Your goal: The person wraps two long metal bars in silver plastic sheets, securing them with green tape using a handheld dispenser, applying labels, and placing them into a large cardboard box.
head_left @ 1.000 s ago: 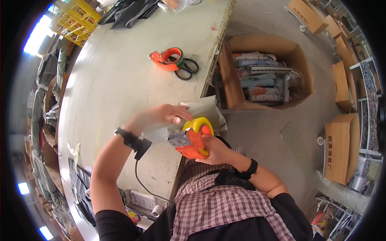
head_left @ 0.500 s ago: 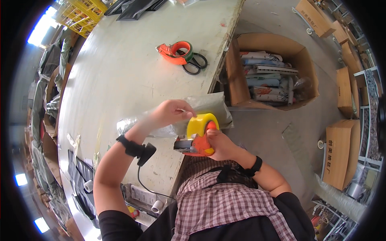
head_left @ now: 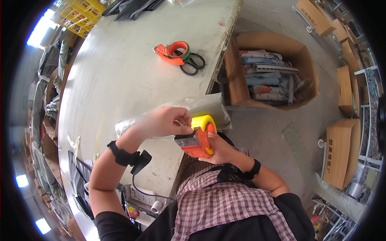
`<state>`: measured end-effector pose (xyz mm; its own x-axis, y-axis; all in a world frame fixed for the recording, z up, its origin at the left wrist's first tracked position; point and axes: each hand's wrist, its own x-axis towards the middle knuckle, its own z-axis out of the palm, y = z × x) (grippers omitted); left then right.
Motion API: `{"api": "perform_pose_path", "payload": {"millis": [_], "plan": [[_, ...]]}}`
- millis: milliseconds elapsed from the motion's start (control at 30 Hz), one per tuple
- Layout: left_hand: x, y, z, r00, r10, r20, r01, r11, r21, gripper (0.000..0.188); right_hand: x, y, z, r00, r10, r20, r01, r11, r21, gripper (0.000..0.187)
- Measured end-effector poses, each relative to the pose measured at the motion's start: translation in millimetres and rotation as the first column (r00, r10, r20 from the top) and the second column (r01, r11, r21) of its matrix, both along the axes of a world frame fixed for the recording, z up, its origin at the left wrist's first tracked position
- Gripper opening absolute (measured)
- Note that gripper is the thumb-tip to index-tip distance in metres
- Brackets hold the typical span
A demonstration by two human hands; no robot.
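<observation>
An orange tape dispenser [head_left: 199, 145] with a yellow tape roll [head_left: 202, 120] on it is gripped by my right hand [head_left: 221, 149] above the table's near right edge. My left hand [head_left: 173, 122] is at the dispenser's front, thumb and fingers pinched together beside the roll. What those fingers hold is too small to make out, though it may lie against the tape. Beneath both hands a clear plastic-wrapped bundle [head_left: 205, 105] lies across the table [head_left: 120, 72], partly hidden by my left forearm.
Farther up the table lie another orange tape dispenser [head_left: 169, 55] and black-handled scissors [head_left: 194, 64]. An open cardboard box [head_left: 237, 76] of rolled items stands to the right. Black plastic bags [head_left: 134, 9] lie at the far edge. A cable runs from my left wristband.
My left fingers have moved down from the top of the yellow roll to the dispenser's front. The dispenser has tilted in my right hand.
</observation>
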<state>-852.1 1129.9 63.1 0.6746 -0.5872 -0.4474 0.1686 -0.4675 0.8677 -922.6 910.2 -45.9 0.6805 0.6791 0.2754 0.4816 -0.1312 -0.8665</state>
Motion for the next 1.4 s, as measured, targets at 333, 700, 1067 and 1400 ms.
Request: {"api": "perform_pose_path", "payload": {"millis": [333,700,1067,1400], "plan": [[66,-4,-115,0.639,0.261,0.723,-0.554,0.808,0.198,0.007,-37,-26,-19,0.252,0.331,-0.910,0.092,0.927,0.363,0.044],[-4,-9,-80,0.755,-0.321,0.571,-0.166,0.750,0.640,0.088,-37,-40,-83,0.200,0.356,-0.913,0.062,0.925,0.374,0.061],[-43,-45,-91,0.627,-0.640,0.444,0.118,0.641,0.758,0.079,111,-51,-12,0.457,0.227,-0.860,0.531,0.706,0.469,0.107],[-8,-38,-102,0.392,-0.677,0.623,-0.033,0.667,0.745,0.069,65,-62,43,0.461,0.297,-0.836,0.544,0.649,0.531,0.106]]}}
